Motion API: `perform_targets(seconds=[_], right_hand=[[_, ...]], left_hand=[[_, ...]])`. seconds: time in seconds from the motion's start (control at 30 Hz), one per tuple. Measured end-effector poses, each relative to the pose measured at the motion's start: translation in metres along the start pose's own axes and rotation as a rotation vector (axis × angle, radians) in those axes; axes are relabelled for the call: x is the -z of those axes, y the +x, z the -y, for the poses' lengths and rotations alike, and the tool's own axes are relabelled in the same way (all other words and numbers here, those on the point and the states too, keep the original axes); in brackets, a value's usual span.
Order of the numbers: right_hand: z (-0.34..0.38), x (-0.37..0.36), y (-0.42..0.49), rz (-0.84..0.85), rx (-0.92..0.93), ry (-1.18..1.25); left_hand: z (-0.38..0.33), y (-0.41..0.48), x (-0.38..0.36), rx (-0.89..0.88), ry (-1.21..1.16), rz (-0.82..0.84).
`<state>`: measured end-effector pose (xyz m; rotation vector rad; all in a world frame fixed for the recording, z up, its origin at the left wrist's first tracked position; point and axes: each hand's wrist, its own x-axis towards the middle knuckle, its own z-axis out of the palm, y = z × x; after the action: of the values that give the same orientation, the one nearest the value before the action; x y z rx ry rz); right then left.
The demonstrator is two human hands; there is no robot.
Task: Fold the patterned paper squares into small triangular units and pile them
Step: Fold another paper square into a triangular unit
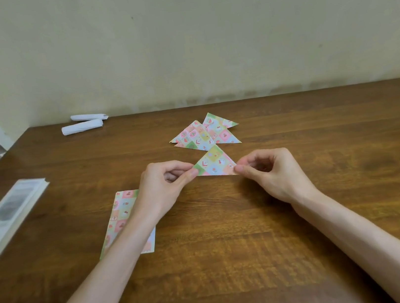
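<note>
head view: left hand [165,179] and right hand [261,168] each pinch a corner of the folded triangle [215,166], just short of the pile [204,133]; align the corners before creasing.

Layout on the table [306,213], taken from the triangle [215,164] at centre. Left hand [164,182] pinches its left corner and right hand [266,170] its right corner. Pile [205,133]: just behind its apex. Squares [122,214]: left and before, partly under the left arm [119,241]. Booklet [6,219]: far left, at the table edge. Rolls [83,124]: behind and left, near the far edge.
</note>
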<state>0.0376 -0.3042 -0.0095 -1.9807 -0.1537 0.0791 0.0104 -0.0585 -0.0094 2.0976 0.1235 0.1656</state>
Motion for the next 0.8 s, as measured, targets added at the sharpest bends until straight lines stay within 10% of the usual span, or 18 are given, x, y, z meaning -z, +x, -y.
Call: perform_targets(seconds=[0.8], right_hand=[[-0.013, -0.005, 0.064, -0.26, 0.186, -0.373]], left_hand=[[0.009, 0.005, 0.008, -0.139, 0.052, -0.201]])
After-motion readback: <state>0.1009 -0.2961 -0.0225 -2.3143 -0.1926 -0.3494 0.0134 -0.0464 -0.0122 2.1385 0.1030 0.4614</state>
